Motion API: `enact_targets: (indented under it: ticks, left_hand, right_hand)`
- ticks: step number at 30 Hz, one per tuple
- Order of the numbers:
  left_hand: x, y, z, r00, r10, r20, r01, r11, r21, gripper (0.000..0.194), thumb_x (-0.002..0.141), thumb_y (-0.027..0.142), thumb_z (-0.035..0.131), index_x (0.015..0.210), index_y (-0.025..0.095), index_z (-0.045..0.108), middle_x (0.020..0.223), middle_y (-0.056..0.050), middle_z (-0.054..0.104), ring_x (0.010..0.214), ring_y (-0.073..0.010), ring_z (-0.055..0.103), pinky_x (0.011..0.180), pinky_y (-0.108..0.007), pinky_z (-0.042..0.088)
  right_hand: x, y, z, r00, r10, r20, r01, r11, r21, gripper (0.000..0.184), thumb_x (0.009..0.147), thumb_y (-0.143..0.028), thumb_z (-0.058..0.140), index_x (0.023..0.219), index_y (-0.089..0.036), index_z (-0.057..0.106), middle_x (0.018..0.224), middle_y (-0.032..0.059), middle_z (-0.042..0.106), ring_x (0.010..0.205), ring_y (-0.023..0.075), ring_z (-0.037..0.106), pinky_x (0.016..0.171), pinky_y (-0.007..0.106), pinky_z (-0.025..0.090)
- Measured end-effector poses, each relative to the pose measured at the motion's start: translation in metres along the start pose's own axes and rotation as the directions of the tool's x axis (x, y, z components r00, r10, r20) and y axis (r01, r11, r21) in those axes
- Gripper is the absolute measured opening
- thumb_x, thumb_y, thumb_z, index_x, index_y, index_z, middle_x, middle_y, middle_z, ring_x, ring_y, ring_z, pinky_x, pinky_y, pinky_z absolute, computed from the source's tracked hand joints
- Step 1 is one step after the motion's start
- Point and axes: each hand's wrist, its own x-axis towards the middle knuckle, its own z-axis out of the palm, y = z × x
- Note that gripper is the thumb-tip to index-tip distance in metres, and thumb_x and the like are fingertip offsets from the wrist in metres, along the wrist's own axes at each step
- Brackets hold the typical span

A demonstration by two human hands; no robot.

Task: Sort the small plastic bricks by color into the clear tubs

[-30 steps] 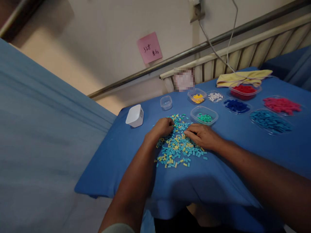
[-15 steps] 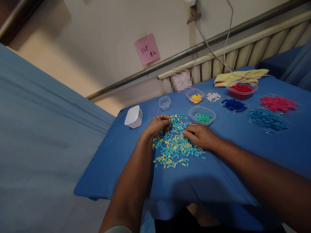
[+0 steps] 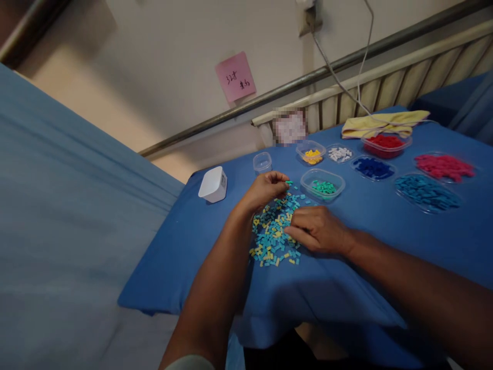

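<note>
A loose pile of small toy bricks, mostly light blue and yellow with some green, lies on the blue cloth. My left hand is over the far part of the pile with thumb and fingers pinched together; whatever is between the fingertips is too small to make out. My right hand rests at the pile's right side, fingers curled, with thumb and index low among the bricks. Its grip is hidden. Just beyond, a clear tub holds green bricks.
Behind stand an empty clear cup and a tub of yellow bricks. White, dark blue, red, pink and teal pieces lie to the right. A white box stands left.
My left hand has moved right and away from me, towards the green tub. My right hand has shifted nearer to me over the pile, covering its right edge.
</note>
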Motion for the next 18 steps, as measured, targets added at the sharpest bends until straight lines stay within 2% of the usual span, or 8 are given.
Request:
enact_targets:
  ticks: [3,7,9,11,14,16,18]
  left_hand:
    - [0.012,0.011,0.019,0.998,0.057,0.036,-0.058,0.998,0.032,0.012,0.088,0.008,0.071,0.098,0.013,0.066,0.072,0.003,0.062,0.06,-0.0076,0.058,0.065,-0.024,0.051]
    - [0.027,0.02,0.044,0.988,0.125,0.094,-0.13,0.99,0.048,0.012,0.092,0.012,0.071,0.104,0.013,0.069,0.084,-0.001,0.067,0.07,-0.0099,0.062,0.07,-0.026,0.054]
    - [0.029,0.018,0.047,0.984,0.152,0.098,-0.161,0.983,0.088,0.018,0.093,0.017,0.072,0.11,0.013,0.071,0.094,-0.004,0.071,0.079,-0.0123,0.066,0.074,-0.028,0.055]
    - [0.026,0.012,0.04,0.981,0.186,0.064,-0.195,0.954,0.225,0.018,0.093,0.02,0.071,0.11,0.013,0.073,0.097,-0.004,0.073,0.081,-0.0133,0.066,0.077,-0.028,0.054]
    - [0.01,-0.001,0.019,0.982,0.182,0.058,-0.184,0.819,0.543,0.014,0.092,0.022,0.069,0.098,0.013,0.078,0.088,-0.003,0.075,0.077,-0.0148,0.064,0.075,-0.028,0.049]
    - [-0.005,-0.008,0.009,0.991,0.102,0.09,-0.136,0.688,0.713,0.013,0.09,0.022,0.069,0.091,0.016,0.08,0.082,-0.002,0.075,0.074,-0.0163,0.063,0.071,-0.028,0.045]
    - [-0.018,-0.012,0.007,0.996,0.035,0.086,-0.091,0.577,0.812,0.015,0.091,0.024,0.068,0.087,0.018,0.081,0.08,-0.003,0.076,0.071,-0.0175,0.063,0.068,-0.029,0.043]
  right_hand:
    - [-0.003,-0.01,0.006,0.992,-0.079,0.097,0.078,0.997,0.009,0.048,0.113,-0.043,0.055,0.071,-0.022,0.057,0.068,0.0006,0.06,0.065,0.0153,0.051,0.068,0.034,0.035]
    - [-0.006,-0.005,0.009,0.989,-0.034,0.145,0.035,0.999,-0.004,0.049,0.114,-0.042,0.054,0.071,-0.021,0.059,0.068,0.0002,0.061,0.063,0.0145,0.05,0.067,0.034,0.034]
    - [-0.005,-0.002,0.006,0.99,-0.017,0.142,0.019,1.0,-0.014,0.049,0.114,-0.042,0.053,0.071,-0.021,0.06,0.068,0.0003,0.062,0.063,0.0145,0.051,0.066,0.034,0.033]
    - [-0.004,-0.001,0.004,0.993,-0.014,0.12,0.017,1.0,-0.022,0.05,0.114,-0.042,0.052,0.07,-0.021,0.061,0.068,0.0007,0.062,0.063,0.0145,0.052,0.066,0.034,0.034]
    - [-0.003,-0.008,0.005,0.994,-0.03,0.101,0.033,0.999,-0.03,0.051,0.114,-0.043,0.053,0.069,-0.021,0.06,0.067,0.0011,0.063,0.062,0.0145,0.052,0.066,0.034,0.033]
    - [-0.002,-0.015,0.009,0.991,-0.056,0.12,0.06,0.998,-0.03,0.051,0.113,-0.044,0.055,0.068,-0.021,0.061,0.067,0.0011,0.064,0.062,0.0144,0.052,0.065,0.034,0.032]
    - [-0.003,-0.021,0.015,0.985,-0.099,0.145,0.104,0.994,-0.03,0.051,0.112,-0.046,0.057,0.068,-0.021,0.063,0.066,0.001,0.066,0.061,0.0145,0.053,0.064,0.035,0.03]
